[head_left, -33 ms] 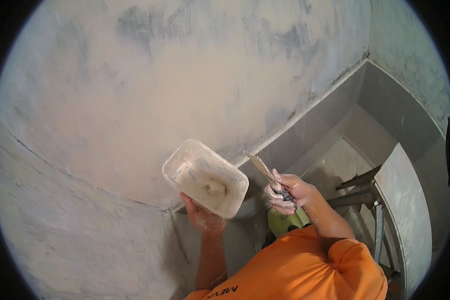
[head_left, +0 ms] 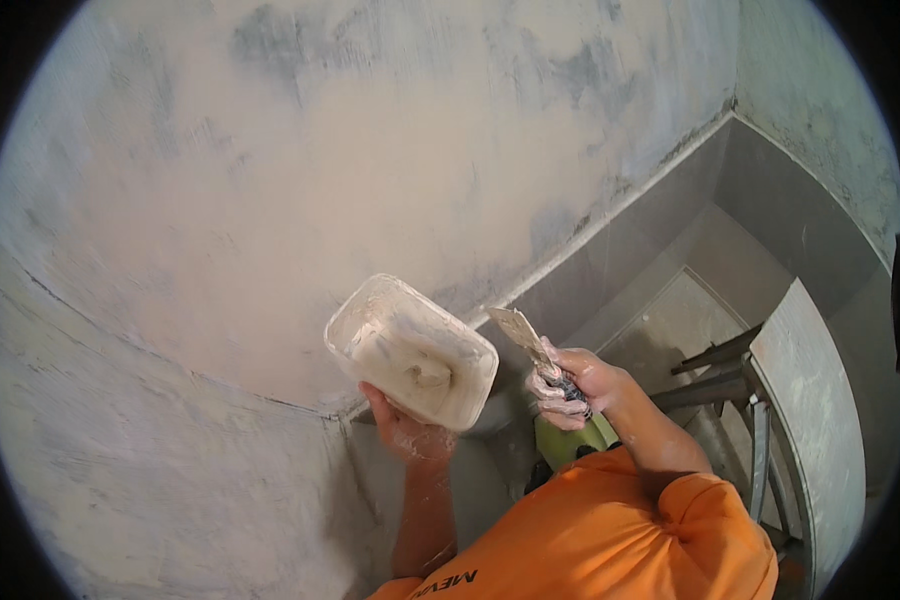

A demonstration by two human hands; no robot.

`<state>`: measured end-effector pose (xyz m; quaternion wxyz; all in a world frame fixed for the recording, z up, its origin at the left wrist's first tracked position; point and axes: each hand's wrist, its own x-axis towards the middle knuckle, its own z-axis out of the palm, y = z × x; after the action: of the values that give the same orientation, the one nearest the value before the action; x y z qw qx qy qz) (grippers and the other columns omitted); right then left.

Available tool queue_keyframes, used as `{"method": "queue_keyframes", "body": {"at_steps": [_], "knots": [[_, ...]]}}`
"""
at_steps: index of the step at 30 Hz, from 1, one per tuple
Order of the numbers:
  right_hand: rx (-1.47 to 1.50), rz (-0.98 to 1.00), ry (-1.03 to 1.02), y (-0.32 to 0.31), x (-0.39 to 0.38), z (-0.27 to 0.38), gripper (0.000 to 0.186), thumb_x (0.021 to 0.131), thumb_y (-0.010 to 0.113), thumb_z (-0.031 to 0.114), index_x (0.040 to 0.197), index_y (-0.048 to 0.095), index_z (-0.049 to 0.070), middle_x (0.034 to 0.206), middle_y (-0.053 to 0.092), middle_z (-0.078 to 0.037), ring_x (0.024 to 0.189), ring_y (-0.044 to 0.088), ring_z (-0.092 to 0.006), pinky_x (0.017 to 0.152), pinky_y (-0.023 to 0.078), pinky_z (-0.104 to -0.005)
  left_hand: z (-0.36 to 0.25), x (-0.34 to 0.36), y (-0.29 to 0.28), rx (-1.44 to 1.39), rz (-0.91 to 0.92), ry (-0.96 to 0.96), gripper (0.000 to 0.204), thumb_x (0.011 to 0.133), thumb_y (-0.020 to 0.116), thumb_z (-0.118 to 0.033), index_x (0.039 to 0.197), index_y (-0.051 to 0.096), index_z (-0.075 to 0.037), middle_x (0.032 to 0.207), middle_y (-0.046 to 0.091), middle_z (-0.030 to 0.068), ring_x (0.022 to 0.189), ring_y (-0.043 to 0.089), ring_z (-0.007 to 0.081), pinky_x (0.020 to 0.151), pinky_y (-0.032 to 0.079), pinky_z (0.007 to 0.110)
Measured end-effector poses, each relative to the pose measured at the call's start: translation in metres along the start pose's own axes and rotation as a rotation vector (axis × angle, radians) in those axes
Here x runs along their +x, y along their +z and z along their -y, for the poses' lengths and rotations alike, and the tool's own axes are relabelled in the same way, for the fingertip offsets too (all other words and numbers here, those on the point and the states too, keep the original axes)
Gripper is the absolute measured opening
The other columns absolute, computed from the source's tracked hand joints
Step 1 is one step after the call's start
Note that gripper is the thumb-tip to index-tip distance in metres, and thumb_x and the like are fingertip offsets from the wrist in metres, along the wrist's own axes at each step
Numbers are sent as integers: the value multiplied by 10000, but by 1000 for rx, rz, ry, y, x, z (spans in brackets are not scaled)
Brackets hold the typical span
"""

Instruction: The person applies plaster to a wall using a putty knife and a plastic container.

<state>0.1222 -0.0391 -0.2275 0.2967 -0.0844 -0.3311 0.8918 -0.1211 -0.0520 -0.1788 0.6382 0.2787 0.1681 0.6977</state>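
Note:
From below, my left hand (head_left: 406, 428) grips a white rectangular plastic tub (head_left: 467, 352), its open top tilted up toward me. A lump of pale filler paste (head_left: 428, 374) lies inside, and more is smeared over the tub's walls. To the right of the tub, my right hand (head_left: 573, 385) is wrapped round the dark handle of a putty knife (head_left: 519, 327). The knife's blade is coated with paste and points up and left, apart from the tub's rim. Paste whitens the fingers of my right hand.
A patchy plastered wall (head_left: 370, 180) rises in front, meeting another wall (head_left: 170, 450) at the left. Grey tiles (head_left: 610, 270) line the lower wall. At the right stands a pale curved panel (head_left: 815, 420) on a metal frame. Something green (head_left: 560, 440) is partly hidden below my right hand.
My right wrist has turned slightly, so the blade shows more of its flat face. The tub has hardly moved.

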Motion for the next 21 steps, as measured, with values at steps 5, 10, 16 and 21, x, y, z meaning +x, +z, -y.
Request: {"method": "queue_keyframes", "body": {"at_steps": [5,10,16,21], "knots": [[9,-74,-19,23,16,-31,668,1059,319,635,675,441,102,465,409,-48,354,365,-176,354,328,-319,4,-22,6,87,-127,37,706,1080,321,-587,1591,280,-101,1549,416,104,1393,449,285,1170,378,470],[-431,-383,-97,41,19,-46,664,1057,371,635,680,433,91,539,448,-40,367,396,-141,368,314,-298,4,-37,-11,83,-95,59,767,1065,337,-616,1612,220,-92,1592,355,108,1446,380,284,1201,316,476],[-700,-476,-217,47,1,-66,735,1074,340,602,664,534,24,490,465,-42,401,447,-144,431,370,-293,6,-42,-31,155,22,92,797,1060,348,-611,1608,198,-52,1601,330,144,1455,368,306,1197,305,473],[-787,-535,-289,41,-6,-70,765,1077,320,603,615,530,31,482,486,-54,410,468,-146,438,385,-308,10,-59,-13,400,83,186,704,1089,333,-522,1580,238,-27,1582,352,146,1431,398,291,1189,320,459]]}}
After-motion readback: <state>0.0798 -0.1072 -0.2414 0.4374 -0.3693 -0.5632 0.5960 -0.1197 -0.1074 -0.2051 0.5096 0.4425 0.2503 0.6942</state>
